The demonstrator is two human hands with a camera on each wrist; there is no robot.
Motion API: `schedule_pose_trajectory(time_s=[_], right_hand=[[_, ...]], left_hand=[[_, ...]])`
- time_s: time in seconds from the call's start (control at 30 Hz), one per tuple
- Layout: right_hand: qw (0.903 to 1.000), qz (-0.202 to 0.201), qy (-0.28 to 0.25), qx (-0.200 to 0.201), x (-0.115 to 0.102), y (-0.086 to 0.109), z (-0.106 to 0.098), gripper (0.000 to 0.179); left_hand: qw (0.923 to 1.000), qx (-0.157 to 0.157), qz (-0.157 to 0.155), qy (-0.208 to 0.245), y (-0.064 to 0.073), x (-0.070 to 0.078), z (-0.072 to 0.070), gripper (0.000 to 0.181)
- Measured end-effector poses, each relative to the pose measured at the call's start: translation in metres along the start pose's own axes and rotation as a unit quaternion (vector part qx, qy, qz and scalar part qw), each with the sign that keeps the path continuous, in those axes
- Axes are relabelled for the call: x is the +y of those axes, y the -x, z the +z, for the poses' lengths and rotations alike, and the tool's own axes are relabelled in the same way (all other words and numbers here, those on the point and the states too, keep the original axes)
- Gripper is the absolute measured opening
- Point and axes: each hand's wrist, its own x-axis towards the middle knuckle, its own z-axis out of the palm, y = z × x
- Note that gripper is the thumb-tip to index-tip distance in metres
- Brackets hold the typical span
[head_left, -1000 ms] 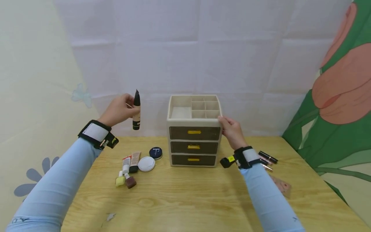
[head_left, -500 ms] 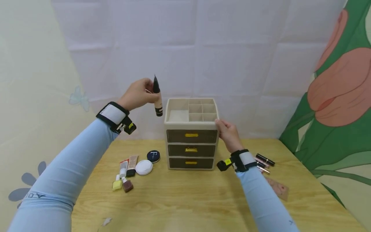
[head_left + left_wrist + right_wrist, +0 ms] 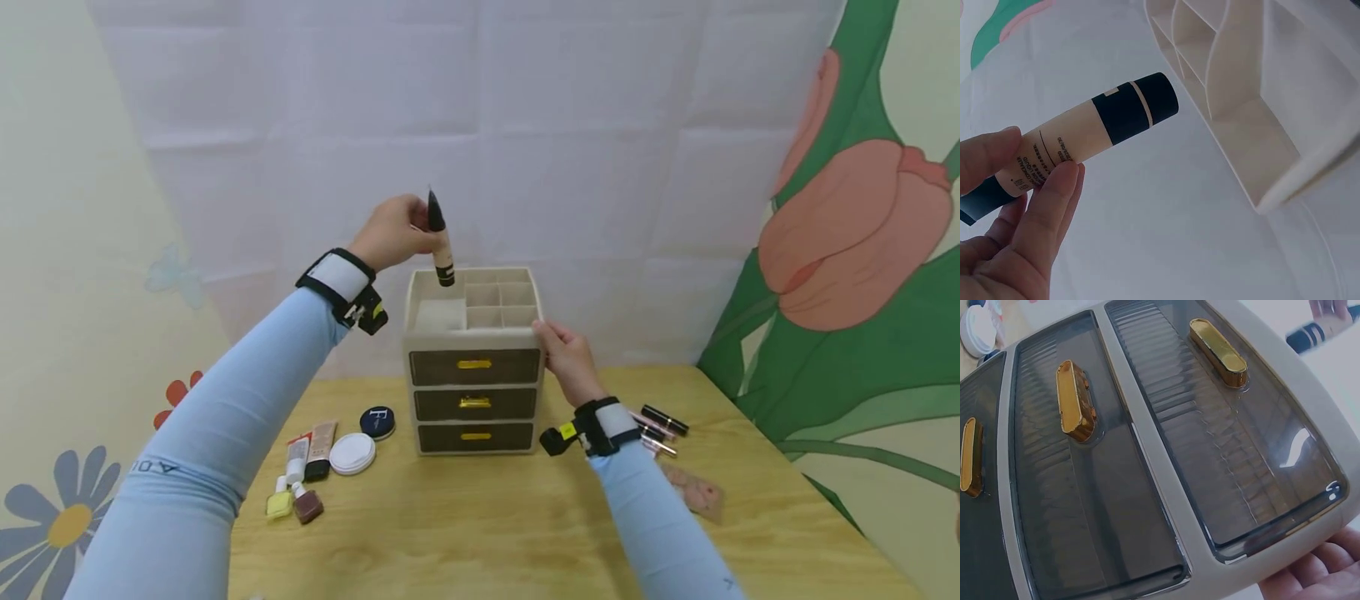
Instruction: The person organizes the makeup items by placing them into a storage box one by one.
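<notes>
My left hand [image 3: 393, 233] pinches a beige-and-black concealer tube [image 3: 443, 248] between thumb and fingers. The tube's broad black end [image 3: 1141, 103] points down and its flat end up, just over the large left compartment of a cream drawer organizer [image 3: 472, 342]. In the left wrist view the tube is apart from the organizer's rim [image 3: 1229, 153]. My right hand [image 3: 572, 362] grips the organizer's upper right corner, thumb at the front edge and fingers along the side. Three dark drawers [image 3: 1229, 419] with gold handles are all closed.
Left of the organizer lie two tubes [image 3: 321, 446], a white round case [image 3: 352, 454], a navy round compact [image 3: 377, 422] and two nail polish bottles [image 3: 307, 503]. Several lipstick-like sticks [image 3: 665, 419] and a pinkish flat case [image 3: 697, 493] lie right. A white cloth [image 3: 360, 100] hangs behind.
My left hand has carried the concealer tube up and rightward, from beside the organizer to above its left compartment. The tube now tilts. My right hand stays on the organizer's corner.
</notes>
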Motion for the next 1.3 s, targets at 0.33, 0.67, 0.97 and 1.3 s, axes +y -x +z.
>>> schedule_pose_trajectory(time_s=[0.33, 0.67, 0.97, 1.3], right_hand=[[0.9999, 0.007, -0.014, -0.002, -0.002, 0.003, 0.009, 0.053], [0.9998, 0.008, -0.019, -0.001, -0.002, 0.007, 0.009, 0.052], [0.9996, -0.001, -0.025, 0.011, -0.005, 0.006, 0.007, 0.049], [0.9998, 0.009, -0.019, -0.002, -0.004, 0.009, 0.009, 0.052]], left_hand=[[0.9998, -0.005, 0.016, -0.013, -0.036, 0.018, 0.024, 0.036], [0.9994, 0.014, 0.021, -0.023, -0.065, 0.018, 0.053, 0.037], [0.9980, 0.031, 0.033, -0.044, -0.076, 0.020, 0.070, 0.037], [0.9971, 0.012, 0.030, -0.069, -0.082, 0.010, 0.092, 0.038]])
